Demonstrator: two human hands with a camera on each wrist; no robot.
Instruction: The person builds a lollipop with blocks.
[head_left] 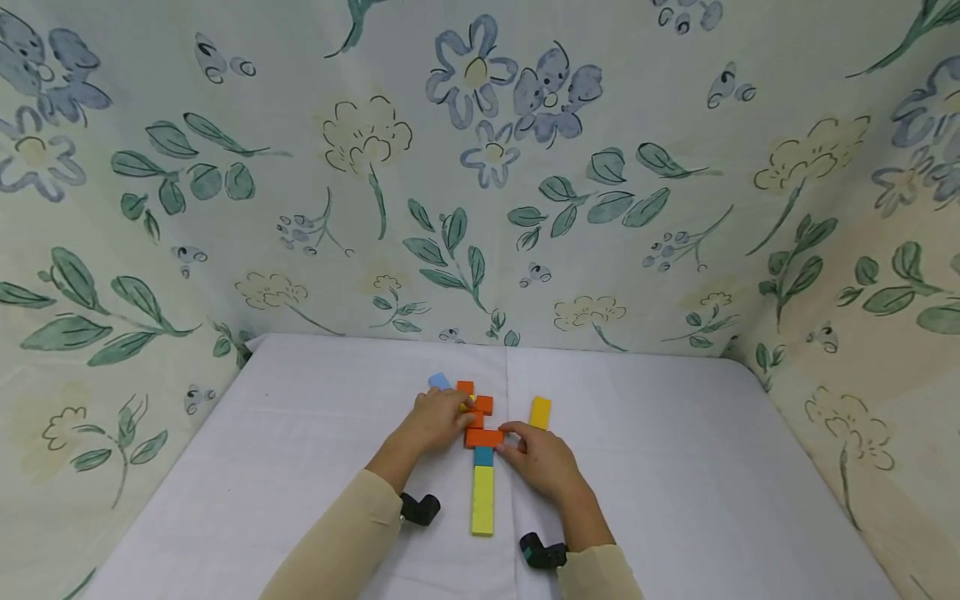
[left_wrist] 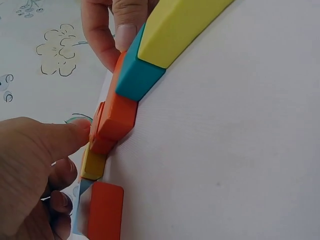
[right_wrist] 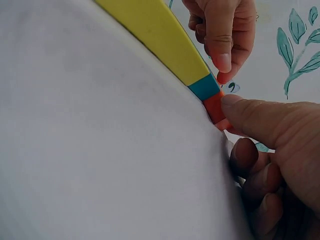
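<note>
Colored blocks form a line on the white cloth. Nearest is a long yellow-green block (head_left: 483, 500), then a teal block (head_left: 483, 456) and an orange block (head_left: 480, 438) lying crosswise. My right hand (head_left: 547, 458) pinches this block's right end between thumb and index finger; its thumb (right_wrist: 250, 117) shows against the orange face. My left hand (head_left: 433, 421) is at the line's left side, thumb and index finger close around a smaller orange block (head_left: 477, 419). A small yellow block (left_wrist: 94, 164) lies beside that thumb, partly hidden by the hand in the head view.
Two more orange blocks, one at the far end (head_left: 465, 387) and another on the right (head_left: 484, 406), adjoin the line. A light blue block (head_left: 439, 381) lies behind my left hand. Beyond my right hand is a yellow block (head_left: 541, 412). Floral fabric (head_left: 480, 250) surrounds the table.
</note>
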